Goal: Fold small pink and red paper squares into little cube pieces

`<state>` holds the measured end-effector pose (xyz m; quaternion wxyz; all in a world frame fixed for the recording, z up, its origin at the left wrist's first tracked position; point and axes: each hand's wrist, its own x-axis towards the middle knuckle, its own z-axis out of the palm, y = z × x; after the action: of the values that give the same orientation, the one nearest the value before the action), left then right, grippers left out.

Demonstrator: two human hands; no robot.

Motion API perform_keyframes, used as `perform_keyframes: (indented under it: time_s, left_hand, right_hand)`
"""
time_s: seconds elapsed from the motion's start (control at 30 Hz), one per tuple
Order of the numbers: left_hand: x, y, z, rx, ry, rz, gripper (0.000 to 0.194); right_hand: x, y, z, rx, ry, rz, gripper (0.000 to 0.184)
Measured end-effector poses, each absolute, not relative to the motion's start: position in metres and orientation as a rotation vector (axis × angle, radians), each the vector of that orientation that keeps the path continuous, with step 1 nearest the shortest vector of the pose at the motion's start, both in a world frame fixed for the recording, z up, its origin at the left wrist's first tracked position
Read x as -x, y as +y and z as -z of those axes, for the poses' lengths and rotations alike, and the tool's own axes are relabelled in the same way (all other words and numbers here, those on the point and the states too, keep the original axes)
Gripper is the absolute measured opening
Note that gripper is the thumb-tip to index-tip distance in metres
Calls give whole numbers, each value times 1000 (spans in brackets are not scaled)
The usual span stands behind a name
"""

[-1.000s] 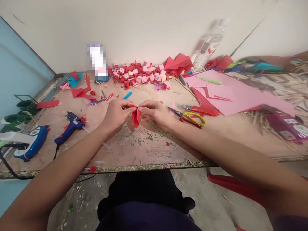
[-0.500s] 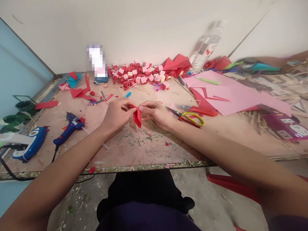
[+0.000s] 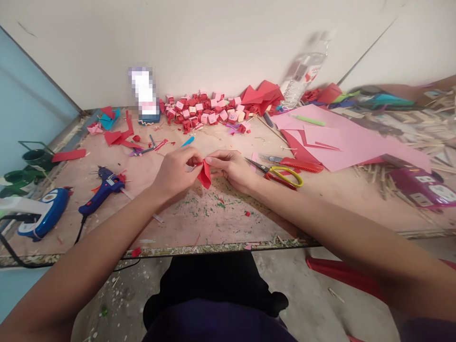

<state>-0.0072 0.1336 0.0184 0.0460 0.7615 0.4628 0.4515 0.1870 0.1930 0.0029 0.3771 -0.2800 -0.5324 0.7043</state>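
Note:
A folded piece of red paper (image 3: 205, 176) hangs between my two hands, just above the table. My left hand (image 3: 180, 167) pinches its upper left side between thumb and fingers. On the other side my right hand (image 3: 230, 168) is closed on the paper's top, thumb and fingertips together. Part of the paper is hidden behind my fingers. Right of my right hand lie yellow-handled scissors (image 3: 287, 175) and a red utility knife (image 3: 302, 164). A blue stick-like piece (image 3: 188, 141) lies just behind my left hand.
Many small red and pink folded paper cubes (image 3: 203, 114) are heaped by the wall. A blue glue gun (image 3: 103, 190) lies left. Pink paper sheets (image 3: 366, 142) spread at right, near a plastic bottle (image 3: 302, 71). A lit phone (image 3: 144, 90) leans at the back.
My left fingers have shifted slightly on the red paper and curled more. The paper has turned a little and shows a broader face. My right hand has stayed nearly in place.

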Motion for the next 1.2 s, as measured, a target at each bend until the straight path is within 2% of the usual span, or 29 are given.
perform_keyframes:
  time_s: [0.37,0.67,0.87,1.0,1.2]
  left_hand:
    - [6,128,-25,-2380,1434,-1405,15]
    - [6,132,-19,-2238,1476,-1392,12]
    - [8,133,-19,-2197,1519,-1308,3]
    - [9,134,-18,-2265,1516,-1252,13]
    - [7,132,-19,-2257,1508,-1266,16]
  right_hand:
    - [-187,194,-5,720,-1307,-1792,30]
    - [-187,191,-5,713,-1368,-1780,23]
    - [-186,191,-4,715,-1407,-1753,18]
    - [-185,190,-3,730,-1448,-1734,22]
    - [-186,192,-1,719,-1412,-1751,25]
